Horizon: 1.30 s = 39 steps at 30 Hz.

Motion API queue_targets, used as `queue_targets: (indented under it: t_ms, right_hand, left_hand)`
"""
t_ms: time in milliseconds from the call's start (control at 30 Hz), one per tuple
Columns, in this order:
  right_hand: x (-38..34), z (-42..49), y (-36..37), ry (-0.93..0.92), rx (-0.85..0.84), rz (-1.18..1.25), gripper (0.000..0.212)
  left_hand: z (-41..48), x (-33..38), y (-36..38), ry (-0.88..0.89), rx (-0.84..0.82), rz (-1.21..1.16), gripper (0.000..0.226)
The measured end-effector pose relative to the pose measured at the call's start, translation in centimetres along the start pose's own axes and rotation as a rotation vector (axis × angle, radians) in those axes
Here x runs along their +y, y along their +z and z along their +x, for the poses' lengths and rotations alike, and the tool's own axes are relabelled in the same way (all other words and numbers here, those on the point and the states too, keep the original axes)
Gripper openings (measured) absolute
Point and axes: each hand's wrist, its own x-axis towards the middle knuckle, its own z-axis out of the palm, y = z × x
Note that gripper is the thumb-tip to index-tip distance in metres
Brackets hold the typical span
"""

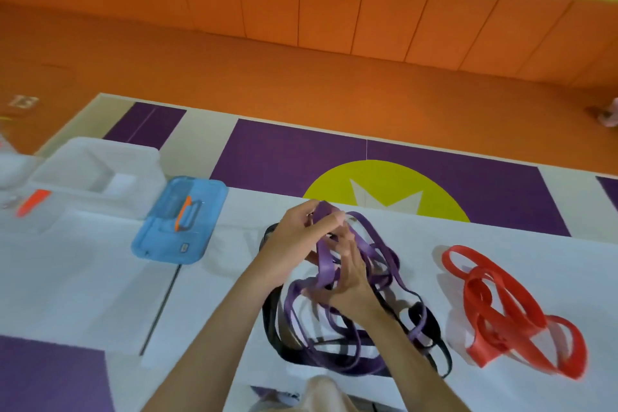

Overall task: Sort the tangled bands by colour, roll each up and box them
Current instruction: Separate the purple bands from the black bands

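A tangle of purple bands (374, 254) and black bands (271, 318) lies on the white sheet (83, 278) in front of me. My left hand (294, 241) grips a purple band at the top of the heap, fingers curled round it. My right hand (347, 281) is pushed in among the purple loops just below, and its fingers pinch a purple strand. A separate pile of red bands (495, 308) rests on the sheet to the right. A clear plastic box (100, 170) stands at the far left, with its blue lid (180, 221) lying beside it.
A thin dark rod (160, 308) lies on the sheet below the lid. Another clear container with an orange clip (31, 202) sits at the left edge. Orange floor and a padded orange wall lie beyond. A knee (321, 395) shows at the bottom.
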Motion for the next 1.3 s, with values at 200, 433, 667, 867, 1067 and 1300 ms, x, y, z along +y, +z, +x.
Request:
queue_targets:
  t_ms: [200, 433, 667, 867, 1067, 1300]
  right_hand:
    - [-3.2, 3.2, -1.7, 0.065, 0.208, 0.089, 0.038]
    - [-6.8, 4.7, -6.4, -0.012, 0.332, 0.408, 0.051]
    - [-6.3, 5.3, -6.6, -0.067, -0.349, 0.043, 0.079]
    - [-5.8, 6.0, -7.0, 0.072, -0.030, -0.024, 0.058]
    - [-11.6, 6.8, -9.1, 0.018, 0.219, 0.182, 0.033]
    - [-12.9, 8.1, -12.7, 0.149, 0.358, 0.743, 0.022]
  left_hand:
    - [-0.9, 3.5, -2.1, 0.166, 0.024, -0.029, 0.042]
    - [-1.4, -0.6, -4.2, 0.061, 0.107, 0.103, 0.012]
    - [-1.9, 1.5, -2.8, 0.099, -0.066, 0.102, 0.028]
    - [0.0, 0.3, -4.0, 0.064, 0.249, -0.048, 0.034]
    - [1.4, -7.6, -3.5, -0.149, -0.239, 0.345, 0.092]
    - [3.0, -8.5, 0.0, -0.159, -0.351, 0.144, 0.058]
